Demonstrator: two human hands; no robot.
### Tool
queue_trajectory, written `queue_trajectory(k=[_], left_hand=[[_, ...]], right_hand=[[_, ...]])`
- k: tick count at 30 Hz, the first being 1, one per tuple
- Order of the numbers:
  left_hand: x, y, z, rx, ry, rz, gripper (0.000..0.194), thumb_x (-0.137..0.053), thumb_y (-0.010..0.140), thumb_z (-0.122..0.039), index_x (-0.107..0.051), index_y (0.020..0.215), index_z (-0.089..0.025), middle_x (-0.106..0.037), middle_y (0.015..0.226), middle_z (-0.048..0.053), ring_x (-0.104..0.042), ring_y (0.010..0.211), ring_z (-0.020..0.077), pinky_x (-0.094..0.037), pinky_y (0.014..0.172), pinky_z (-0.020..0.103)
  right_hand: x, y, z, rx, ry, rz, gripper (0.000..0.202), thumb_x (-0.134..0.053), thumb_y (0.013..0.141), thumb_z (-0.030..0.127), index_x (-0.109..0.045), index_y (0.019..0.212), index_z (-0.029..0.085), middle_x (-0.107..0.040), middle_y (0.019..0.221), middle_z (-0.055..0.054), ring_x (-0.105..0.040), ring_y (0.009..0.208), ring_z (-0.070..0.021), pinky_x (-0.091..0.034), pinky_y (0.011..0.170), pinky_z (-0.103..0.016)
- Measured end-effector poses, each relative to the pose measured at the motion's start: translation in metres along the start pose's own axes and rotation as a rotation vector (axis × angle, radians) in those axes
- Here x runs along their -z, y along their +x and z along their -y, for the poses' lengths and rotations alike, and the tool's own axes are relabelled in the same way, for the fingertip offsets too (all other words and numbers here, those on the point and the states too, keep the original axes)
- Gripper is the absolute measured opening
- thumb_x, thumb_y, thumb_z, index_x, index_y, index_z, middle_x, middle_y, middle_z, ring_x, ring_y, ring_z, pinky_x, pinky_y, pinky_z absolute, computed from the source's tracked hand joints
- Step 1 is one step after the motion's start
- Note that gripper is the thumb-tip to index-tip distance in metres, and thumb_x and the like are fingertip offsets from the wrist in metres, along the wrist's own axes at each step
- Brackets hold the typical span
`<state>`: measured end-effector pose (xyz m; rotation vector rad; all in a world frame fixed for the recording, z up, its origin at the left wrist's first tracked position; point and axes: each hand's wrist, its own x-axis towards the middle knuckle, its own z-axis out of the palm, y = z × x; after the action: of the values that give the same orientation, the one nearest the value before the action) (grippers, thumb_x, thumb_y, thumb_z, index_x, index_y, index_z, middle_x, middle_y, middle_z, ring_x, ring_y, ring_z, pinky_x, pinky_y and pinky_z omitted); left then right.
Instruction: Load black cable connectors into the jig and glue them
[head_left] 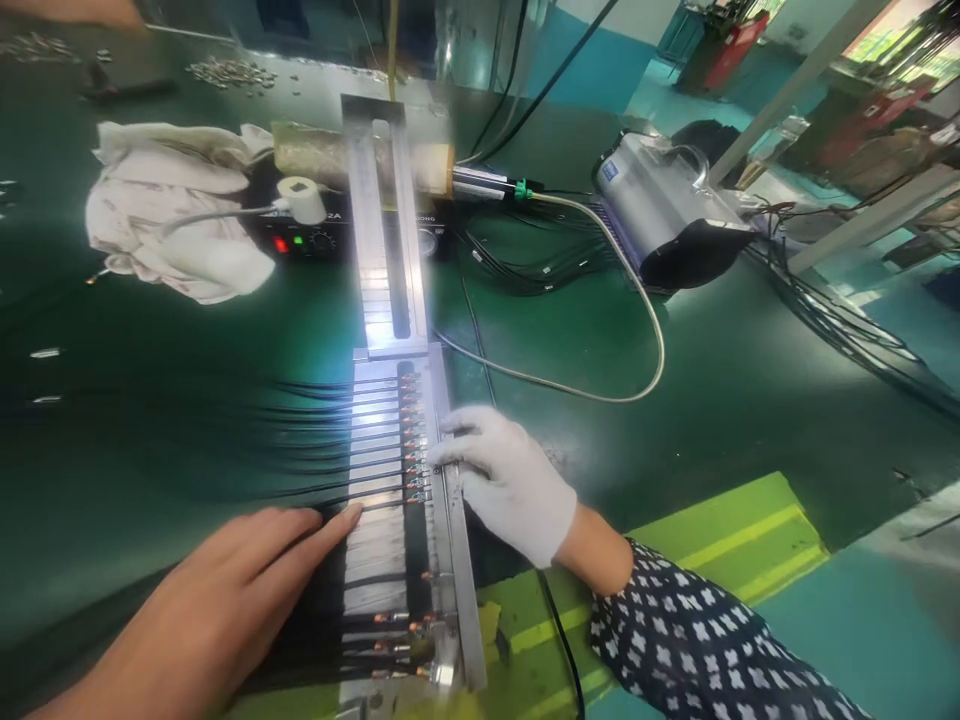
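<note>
A long metal fixture runs away from me, with a row of black cables lying across it. Their stripped, copper-coloured ends sit in small connectors along a dark strip. My bare left hand is stretched out flat at the left; its index fingertip touches the nearest cable of the main row, and its thumb is hidden. My right hand, in a white glove, rests on the fixture's right rail with fingers apart and bent over the edge. Closer to me, several more cable ends lie on the fixture.
Beyond the fixture, an upright slotted metal plate stands before a black control box with lit buttons. White cloth lies left, a silver-grey device right. A pale hose loops over the green table. A green-yellow box is near my right arm.
</note>
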<state>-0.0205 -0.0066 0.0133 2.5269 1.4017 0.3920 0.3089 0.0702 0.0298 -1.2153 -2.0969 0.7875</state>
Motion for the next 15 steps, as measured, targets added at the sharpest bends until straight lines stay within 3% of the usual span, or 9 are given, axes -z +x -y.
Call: queue_trajectory(k=[4, 7, 10, 15], left_hand=[[0.008, 0.011, -0.008, -0.122, -0.038, -0.043, 0.039, -0.059, 0.111, -0.045, -0.067, 0.149, -0.036, -0.08, 0.113, 0.001, -0.074, 0.096, 0.0204, -0.061, 0.086, 0.027], [0.007, 0.016, -0.018, -0.147, -0.202, -0.007, 0.026, -0.06, 0.11, -0.043, -0.071, 0.13, -0.03, -0.082, 0.109, 0.002, -0.078, 0.094, 0.0192, -0.064, 0.085, 0.023], [0.009, 0.022, -0.028, -0.107, -0.349, 0.056, 0.018, -0.054, 0.112, -0.033, -0.07, 0.119, -0.03, -0.08, 0.104, 0.001, -0.078, 0.09, 0.0157, -0.063, 0.082, 0.018], [0.015, 0.018, -0.011, -0.097, -0.235, -0.107, 0.023, -0.055, 0.112, -0.037, -0.075, 0.123, -0.035, -0.078, 0.109, -0.002, -0.078, 0.092, 0.013, -0.06, 0.082, 0.014]], right_hand=[[-0.004, -0.01, -0.001, 0.084, -0.031, -0.066, 0.04, -0.065, 0.093, 0.001, -0.088, 0.114, 0.026, -0.079, 0.139, -0.009, -0.077, 0.126, -0.024, -0.065, 0.11, -0.042], [-0.005, -0.019, 0.0, 0.09, -0.043, -0.087, 0.042, -0.064, 0.094, 0.001, -0.087, 0.118, 0.027, -0.076, 0.145, -0.009, -0.075, 0.132, -0.0238, -0.064, 0.113, -0.042], [-0.005, -0.023, 0.001, 0.077, -0.034, -0.089, 0.042, -0.063, 0.094, 0.001, -0.087, 0.118, 0.026, -0.076, 0.145, -0.01, -0.075, 0.132, -0.0241, -0.063, 0.114, -0.043], [-0.005, -0.02, 0.001, 0.086, -0.001, -0.088, 0.041, -0.063, 0.093, -0.001, -0.088, 0.114, 0.024, -0.078, 0.142, -0.011, -0.076, 0.131, -0.0227, -0.063, 0.115, -0.041]])
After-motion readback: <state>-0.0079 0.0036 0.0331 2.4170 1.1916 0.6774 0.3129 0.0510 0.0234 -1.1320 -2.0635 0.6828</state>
